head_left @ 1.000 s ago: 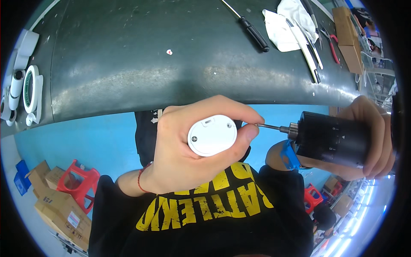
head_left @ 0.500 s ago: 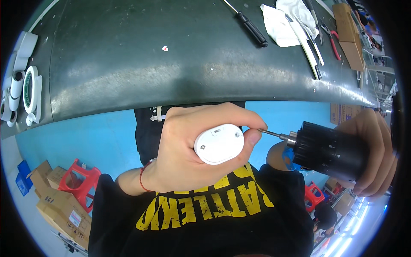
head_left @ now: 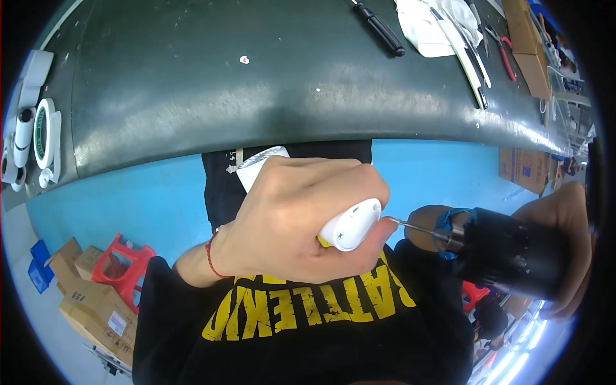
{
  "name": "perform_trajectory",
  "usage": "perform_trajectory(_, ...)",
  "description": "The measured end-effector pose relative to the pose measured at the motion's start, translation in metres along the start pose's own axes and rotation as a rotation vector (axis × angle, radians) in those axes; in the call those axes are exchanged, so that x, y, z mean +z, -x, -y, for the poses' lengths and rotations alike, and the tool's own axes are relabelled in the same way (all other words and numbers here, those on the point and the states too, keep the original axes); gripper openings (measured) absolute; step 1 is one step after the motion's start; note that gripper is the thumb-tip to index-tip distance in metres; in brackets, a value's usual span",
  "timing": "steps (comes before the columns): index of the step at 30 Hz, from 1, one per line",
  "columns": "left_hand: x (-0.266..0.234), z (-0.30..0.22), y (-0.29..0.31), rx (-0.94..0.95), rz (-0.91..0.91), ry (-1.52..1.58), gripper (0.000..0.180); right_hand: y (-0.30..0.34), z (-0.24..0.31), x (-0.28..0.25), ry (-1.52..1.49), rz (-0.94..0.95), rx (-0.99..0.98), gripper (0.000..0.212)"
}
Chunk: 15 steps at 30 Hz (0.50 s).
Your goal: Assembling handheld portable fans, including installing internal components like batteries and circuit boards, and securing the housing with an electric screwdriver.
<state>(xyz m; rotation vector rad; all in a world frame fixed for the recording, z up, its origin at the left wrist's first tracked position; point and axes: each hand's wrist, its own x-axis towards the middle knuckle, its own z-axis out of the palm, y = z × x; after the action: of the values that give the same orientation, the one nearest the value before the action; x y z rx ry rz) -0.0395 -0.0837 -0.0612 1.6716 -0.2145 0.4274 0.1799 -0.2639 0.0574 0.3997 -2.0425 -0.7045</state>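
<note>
My left hand is wrapped round a white housing with an oval end face, which has small holes and a screw recess in it. A white end with a shiny rim sticks out on the hand's far side; it looks like the same piece. My right hand grips a black power screwdriver, blurred a little. Its thin metal bit points left, the tip at my left thumb and forefinger. Whether a screw sits on the tip is too small to tell.
On the dark green bench ahead lie a black-handled screwdriver, a white cloth, white strips and red-handled pliers. Tape rolls stand at the left. Red stools and cartons are on the floor.
The left hand has turned, tilting the housing so its oval face shows narrower and its other end shows. The power screwdriver has shifted slightly down and right. The view has shifted slightly.
</note>
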Motion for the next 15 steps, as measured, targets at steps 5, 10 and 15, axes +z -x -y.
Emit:
perform_trajectory(5,0.005,-0.002,-0.002,0.041,0.027,-0.101,0.019,0.017,-0.005,0.009,-0.013,-0.071,0.074,0.051)
perform_trajectory(10,0.008,-0.004,-0.002,0.028,0.035,-0.127,0.019,0.018,0.009,0.008,-0.113,-0.183,0.225,0.045)
perform_trajectory(15,0.003,-0.002,-0.001,0.028,0.047,-0.153,0.019,0.021,0.01,0.024,-0.205,-0.285,0.388,0.039)
